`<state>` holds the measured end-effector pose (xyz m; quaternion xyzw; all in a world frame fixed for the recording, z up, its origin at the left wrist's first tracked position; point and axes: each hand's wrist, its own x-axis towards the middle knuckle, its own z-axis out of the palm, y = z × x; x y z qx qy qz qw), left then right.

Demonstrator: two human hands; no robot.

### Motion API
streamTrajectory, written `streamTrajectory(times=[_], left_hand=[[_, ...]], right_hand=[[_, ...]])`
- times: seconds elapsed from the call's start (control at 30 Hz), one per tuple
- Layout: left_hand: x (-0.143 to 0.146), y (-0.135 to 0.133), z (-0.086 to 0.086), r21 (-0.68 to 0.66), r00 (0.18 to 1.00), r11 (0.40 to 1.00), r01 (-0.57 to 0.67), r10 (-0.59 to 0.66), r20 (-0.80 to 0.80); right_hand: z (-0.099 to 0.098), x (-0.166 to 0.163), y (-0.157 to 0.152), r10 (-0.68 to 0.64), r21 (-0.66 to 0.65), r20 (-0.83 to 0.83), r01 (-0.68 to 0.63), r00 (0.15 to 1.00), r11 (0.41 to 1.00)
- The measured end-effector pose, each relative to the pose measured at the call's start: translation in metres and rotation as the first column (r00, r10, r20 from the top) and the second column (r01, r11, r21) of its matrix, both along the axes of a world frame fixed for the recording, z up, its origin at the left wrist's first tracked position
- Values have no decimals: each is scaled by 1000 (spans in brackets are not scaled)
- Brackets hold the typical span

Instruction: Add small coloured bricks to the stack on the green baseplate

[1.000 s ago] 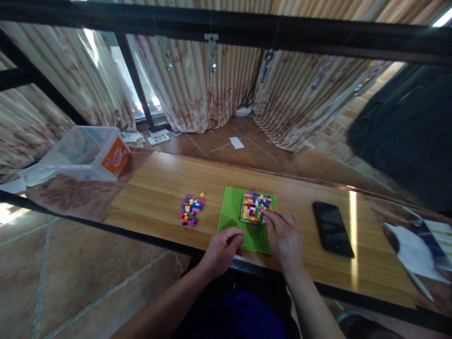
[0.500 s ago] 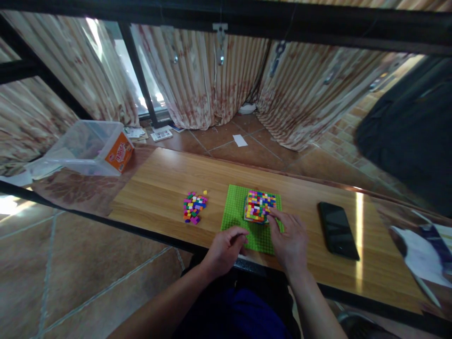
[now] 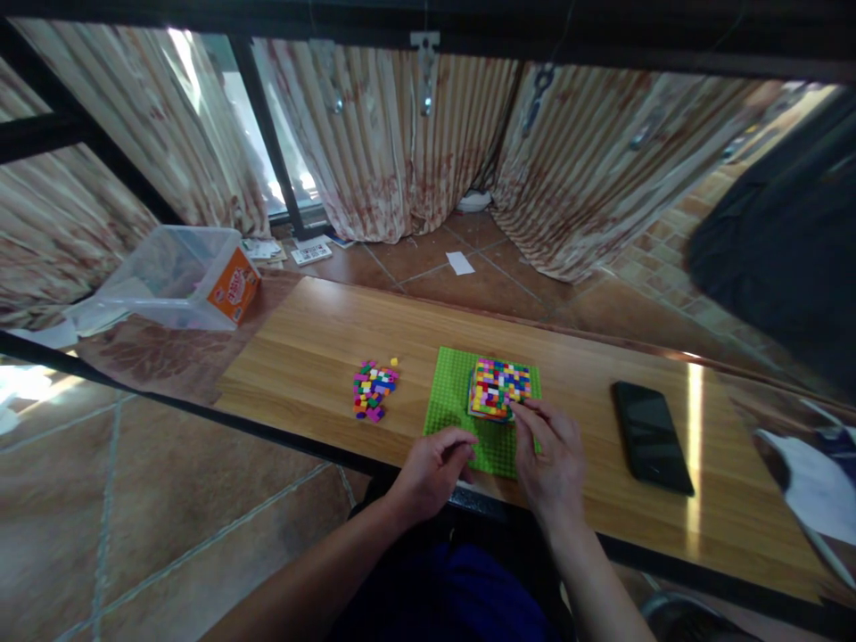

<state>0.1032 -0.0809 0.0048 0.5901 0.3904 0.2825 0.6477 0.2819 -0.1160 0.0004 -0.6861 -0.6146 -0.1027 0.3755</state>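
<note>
A square block built of multicoloured toy bricks (image 3: 500, 388) stands on a green studded baseplate (image 3: 445, 392). At its near right corner is my right hand (image 3: 552, 459), thumb and fingertips drawn together against the edge. Whatever lies between those fingertips is too small to make out. My left hand (image 3: 432, 473) rests over the baseplate's near left edge, fingers curled in and thumb close to them; its inside is hidden. To the left, loose small bricks (image 3: 373, 390) lie in a pile, with a single yellow brick (image 3: 394, 361) just behind.
The wooden table (image 3: 321, 330) carries a black phone (image 3: 652, 437) on the right. A clear plastic bin (image 3: 180, 276) with an orange label stands past the left end. White papers or cloth (image 3: 812, 481) lie at the far right. Striped curtains (image 3: 401, 152) hang behind.
The view has shifted slightly, moving the scene a little rightward. My right fingertips have slipped a little toward the brick block's near edge, uncovering more of its right side. My left hand stays about the same.
</note>
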Motion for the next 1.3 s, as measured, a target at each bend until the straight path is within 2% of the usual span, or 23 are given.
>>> streamTrajectory(times=[0.43,0.7,0.8,0.87,0.9,0.93,1.0,1.07,1.13,1.2,1.3], left_hand=[[-1,1,1,-6,1000,1000,3,-4,-14],[2,0,5,-62,996,997,-55,59,63],[-7,18,13,83,984,980,-179,176,34],[-18,41,19,289,944,909,-300,326,-47],[-24,55,21,415,918,860,-297,377,-125],[-30,68,23,526,872,809,-263,432,-228],[-41,93,25,657,756,745,-113,494,-430],[-48,111,23,703,656,709,57,504,-561],[-51,121,20,683,590,707,183,477,-652],[-52,126,19,661,558,714,231,459,-691],[-49,122,24,692,582,696,189,488,-650]], right_hand=[[4,-4,2,-7,25,40,6,999,1000],[0,-5,4,-1,66,43,-2,999,998],[-2,-4,4,21,91,46,-25,999,995],[-3,-3,3,35,90,47,-39,998,995],[-3,-3,3,40,89,43,-44,998,995],[-3,-2,3,45,86,37,-48,998,995],[-4,-3,2,49,77,22,-50,999,996],[-4,-3,1,43,59,0,-43,999,997],[-4,-4,0,26,46,-28,-25,999,999],[-3,-5,-2,0,41,-55,2,999,999],[0,-6,-9,-38,38,-79,41,996,998]])
